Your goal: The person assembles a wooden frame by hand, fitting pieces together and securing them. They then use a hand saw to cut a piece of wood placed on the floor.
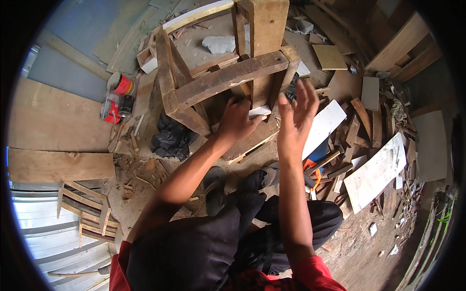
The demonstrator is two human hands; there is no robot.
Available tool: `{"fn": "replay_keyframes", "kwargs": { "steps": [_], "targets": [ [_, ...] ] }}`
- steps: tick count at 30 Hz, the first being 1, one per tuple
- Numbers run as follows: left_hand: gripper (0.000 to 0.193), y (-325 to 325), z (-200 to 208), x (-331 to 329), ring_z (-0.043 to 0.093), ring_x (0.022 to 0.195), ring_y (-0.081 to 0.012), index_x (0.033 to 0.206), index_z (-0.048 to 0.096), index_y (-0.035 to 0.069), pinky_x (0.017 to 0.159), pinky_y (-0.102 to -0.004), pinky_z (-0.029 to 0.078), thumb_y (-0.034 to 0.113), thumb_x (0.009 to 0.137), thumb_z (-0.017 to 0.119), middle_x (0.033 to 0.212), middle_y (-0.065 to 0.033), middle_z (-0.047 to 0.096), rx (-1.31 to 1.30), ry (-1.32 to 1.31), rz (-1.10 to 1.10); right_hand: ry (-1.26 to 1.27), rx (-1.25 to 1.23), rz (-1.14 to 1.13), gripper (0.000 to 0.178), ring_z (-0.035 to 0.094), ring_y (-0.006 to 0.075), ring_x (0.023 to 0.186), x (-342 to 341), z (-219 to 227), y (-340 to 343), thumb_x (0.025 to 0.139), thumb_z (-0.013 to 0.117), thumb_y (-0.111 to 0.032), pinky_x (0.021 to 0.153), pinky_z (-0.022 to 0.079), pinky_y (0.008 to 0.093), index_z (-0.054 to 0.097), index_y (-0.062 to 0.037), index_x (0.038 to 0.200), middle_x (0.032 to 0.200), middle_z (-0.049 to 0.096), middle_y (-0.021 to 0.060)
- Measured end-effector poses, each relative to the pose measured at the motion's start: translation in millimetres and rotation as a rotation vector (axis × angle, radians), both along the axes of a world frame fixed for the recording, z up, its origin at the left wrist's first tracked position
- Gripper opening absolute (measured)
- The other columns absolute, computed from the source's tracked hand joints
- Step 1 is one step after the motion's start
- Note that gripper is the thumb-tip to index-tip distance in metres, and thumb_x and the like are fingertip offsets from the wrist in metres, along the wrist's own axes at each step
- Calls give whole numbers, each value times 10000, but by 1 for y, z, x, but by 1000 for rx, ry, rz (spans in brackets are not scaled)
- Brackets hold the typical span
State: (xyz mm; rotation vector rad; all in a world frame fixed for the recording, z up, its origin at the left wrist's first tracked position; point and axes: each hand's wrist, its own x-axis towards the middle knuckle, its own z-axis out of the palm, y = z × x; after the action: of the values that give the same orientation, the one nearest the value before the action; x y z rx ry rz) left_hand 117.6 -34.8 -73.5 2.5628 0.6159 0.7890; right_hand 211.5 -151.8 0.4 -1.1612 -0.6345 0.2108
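A rough frame of thick wooden beams (230,77) stands before me, with a broad upright plank (268,29) at its far side. Inside its near corner, my left hand (237,122) is closed on a small white-faced piece (259,111), held low against the wood. Some of its fingertips are hidden behind the piece and the frame. My right hand (297,119) is raised just right of the frame's corner post (287,72). Its fingers are spread and nothing is in them.
Red paint cans (120,84) stand at the left, and a black plastic bag (173,137) lies by the frame. On the right are a white board (324,127), an orange-handled tool (316,177), a hammer (326,161) and heaped wood scraps (359,126). A grey stone (218,44) lies behind.
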Motion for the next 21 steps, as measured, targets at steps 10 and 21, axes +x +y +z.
{"fn": "replay_keyframes", "kwargs": {
  "steps": [10, 21],
  "targets": [
    [368, -1, -1, 5, 654, 806, -395, 933, 573, -2, 912, -480, 452, 246, 772, 792, 825, -219, 674, 40, -62, -27, 14, -46, 188, 649, 564, 219, 1120, 9, 77, 22, 869, 725, -176, 959, 475, 336, 408, 19, 1401, 1256, 538, 171],
    [323, -3, 3, 1, 660, 716, -384, 881, 569, -6, 941, -455, 449, 235, 788, 763, 702, -215, 657, 14, -25, -5, -575, -84, 241, 870, 590, 271, 1187, 26, 147, 40, 800, 860, -232, 997, 478, 386, 336, 18, 1449, 1293, 567, 242]
  ]
}}
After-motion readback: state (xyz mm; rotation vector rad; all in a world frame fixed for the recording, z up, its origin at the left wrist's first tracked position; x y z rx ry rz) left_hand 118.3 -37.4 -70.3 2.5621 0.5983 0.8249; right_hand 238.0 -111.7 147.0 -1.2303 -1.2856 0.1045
